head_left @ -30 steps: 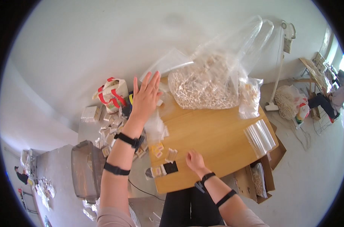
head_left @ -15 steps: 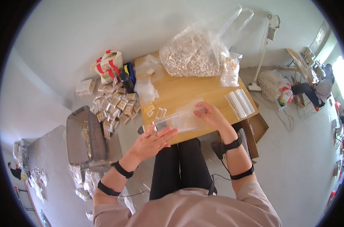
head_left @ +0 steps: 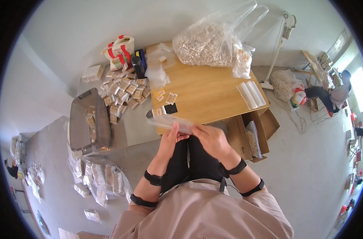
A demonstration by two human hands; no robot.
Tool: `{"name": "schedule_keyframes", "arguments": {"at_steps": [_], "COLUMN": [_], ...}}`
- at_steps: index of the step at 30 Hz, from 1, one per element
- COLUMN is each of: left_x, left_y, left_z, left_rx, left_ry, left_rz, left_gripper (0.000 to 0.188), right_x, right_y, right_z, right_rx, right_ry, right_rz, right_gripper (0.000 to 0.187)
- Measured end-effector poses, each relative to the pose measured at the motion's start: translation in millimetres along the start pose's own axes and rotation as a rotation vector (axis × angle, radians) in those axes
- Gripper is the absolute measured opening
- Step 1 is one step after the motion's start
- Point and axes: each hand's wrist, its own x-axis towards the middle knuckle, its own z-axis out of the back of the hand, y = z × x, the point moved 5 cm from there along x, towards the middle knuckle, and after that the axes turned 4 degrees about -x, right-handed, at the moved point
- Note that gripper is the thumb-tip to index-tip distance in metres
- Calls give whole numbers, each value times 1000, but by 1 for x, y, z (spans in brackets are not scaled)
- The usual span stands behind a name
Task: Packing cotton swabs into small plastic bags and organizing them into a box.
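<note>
A clear plastic bag [head_left: 171, 122] is held in front of me over the near edge of the table. My left hand [head_left: 171, 141] grips it from below, thumb on top. The fingers of my right hand [head_left: 211, 140] pinch its right end. Just beyond the bag, a black flat object [head_left: 170, 108] lies on the table beside a small labelled packet [head_left: 159, 112]. A few short white sticks [head_left: 172, 98] lie farther in, next to small yellow-and-white pieces [head_left: 159, 95].
A big clear sack of small pale pieces [head_left: 205, 47] and a row of white strips [head_left: 251, 95] sit on the wooden table [head_left: 201, 91]. At left are piled packets [head_left: 123, 89] and a grey bin [head_left: 89, 119]. Open cardboard boxes [head_left: 261, 127] stand below right.
My hands have come closer together and nearer my body, bringing the bag with them. My left hand, spread before, now grips the bag. The whole view has shifted slightly.
</note>
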Motion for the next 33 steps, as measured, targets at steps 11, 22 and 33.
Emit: {"name": "schedule_keyframes", "arguments": {"at_steps": [11, 22, 33], "left_x": [-35, -22, -22], "left_y": [-13, -13, -5], "left_z": [-10, -41, -36], "left_rx": [525, 1101, 967], "left_ry": [77, 190, 243], "left_rz": [264, 81, 4], "left_gripper": [25, 18, 17], "right_x": [-16, -7, -9], "right_y": [25, 8, 1], "right_z": [14, -22, -15], "right_rx": [357, 419, 425], "right_ry": [72, 79, 94], "right_rz": [-65, -355, -435], "right_gripper": [31, 21, 13]}}
